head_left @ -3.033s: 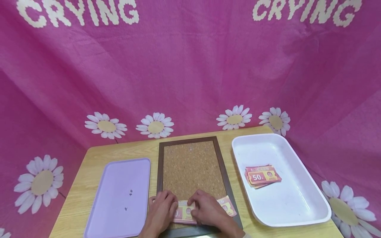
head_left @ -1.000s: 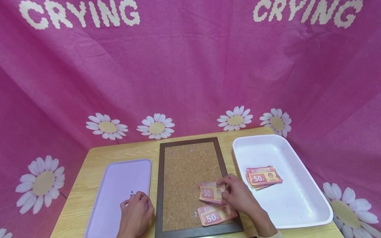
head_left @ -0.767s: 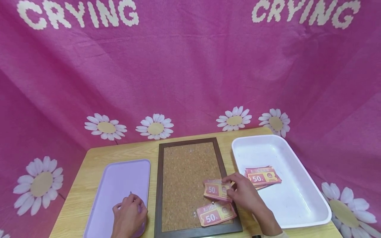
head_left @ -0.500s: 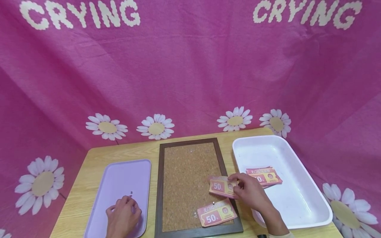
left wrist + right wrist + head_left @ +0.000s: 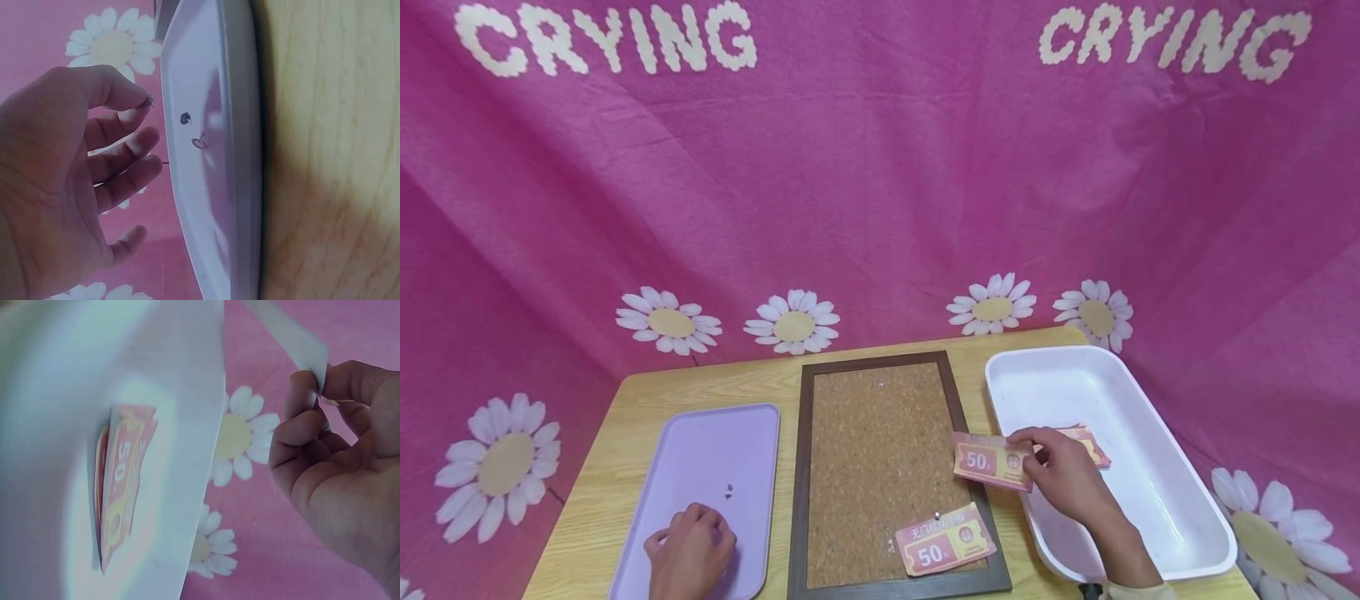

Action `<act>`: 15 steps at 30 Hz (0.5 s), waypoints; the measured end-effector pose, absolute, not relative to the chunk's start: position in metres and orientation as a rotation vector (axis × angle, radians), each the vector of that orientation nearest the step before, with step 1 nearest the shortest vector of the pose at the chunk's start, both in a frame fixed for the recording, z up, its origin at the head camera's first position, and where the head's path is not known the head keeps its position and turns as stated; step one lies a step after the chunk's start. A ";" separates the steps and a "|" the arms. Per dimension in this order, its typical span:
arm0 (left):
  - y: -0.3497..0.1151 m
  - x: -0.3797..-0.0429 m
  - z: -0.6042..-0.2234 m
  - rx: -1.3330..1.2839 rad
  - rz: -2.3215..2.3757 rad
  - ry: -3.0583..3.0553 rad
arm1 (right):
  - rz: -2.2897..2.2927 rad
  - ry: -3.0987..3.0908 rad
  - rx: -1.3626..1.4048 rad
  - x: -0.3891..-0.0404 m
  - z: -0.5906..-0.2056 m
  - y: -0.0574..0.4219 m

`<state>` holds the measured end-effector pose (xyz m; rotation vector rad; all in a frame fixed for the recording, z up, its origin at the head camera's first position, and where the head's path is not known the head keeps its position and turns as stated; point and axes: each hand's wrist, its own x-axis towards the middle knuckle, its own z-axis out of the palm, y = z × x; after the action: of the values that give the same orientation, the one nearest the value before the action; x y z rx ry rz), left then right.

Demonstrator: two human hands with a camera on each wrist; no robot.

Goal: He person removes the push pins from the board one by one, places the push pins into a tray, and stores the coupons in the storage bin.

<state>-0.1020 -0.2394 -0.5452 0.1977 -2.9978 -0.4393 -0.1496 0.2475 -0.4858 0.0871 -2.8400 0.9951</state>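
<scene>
My left hand (image 5: 692, 550) is above the lower part of the lilac tray (image 5: 700, 450). In the left wrist view its thumb and forefinger pinch a small thumbtack (image 5: 148, 102), partly hidden by the fingertips. Two more thumbtacks (image 5: 199, 143) lie on the tray. My right hand (image 5: 1067, 475) pinches the right end of a pink and yellow coupon (image 5: 981, 461) marked 50, held between the corkboard (image 5: 880, 450) and the white tub (image 5: 1105, 533); whether it is one or several is unclear. Another coupon (image 5: 928, 554) lies tilted at the board's lower right, a tack at its top edge.
A pile of coupons (image 5: 128, 469) lies in the white tub, partly hidden behind my right hand in the head view. Small clear tacks show at the cork's top and lower middle. A pink flowered cloth (image 5: 880, 208) hangs behind the wooden table (image 5: 715, 383).
Both hands have left the board's lower edge. The left moved onto the lilac tray and picked up a thumbtack there; the right carried its coupon up and rightward toward the white tub.
</scene>
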 end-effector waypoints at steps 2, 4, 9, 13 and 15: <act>-0.242 -0.101 -0.547 0.213 -0.441 -3.003 | 0.990 -2.820 0.094 -0.151 -0.486 0.253; -0.244 -0.101 -0.548 0.225 -0.438 -3.008 | 0.983 -2.811 0.097 -0.151 -0.485 0.258; -0.249 -0.101 -0.549 0.247 -0.443 -3.025 | 0.997 -2.823 0.081 -0.151 -0.482 0.267; -0.251 -0.101 -0.549 0.273 -0.458 -3.065 | 0.974 -2.815 0.060 -0.153 -0.476 0.272; -0.252 -0.101 -0.549 0.281 -0.462 -3.078 | 0.949 -2.814 0.053 -0.154 -0.474 0.274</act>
<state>-0.1013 -0.2524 -0.5491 0.2805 -3.0782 -0.4619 -0.1537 0.2739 -0.4737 0.0534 -2.8140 0.9490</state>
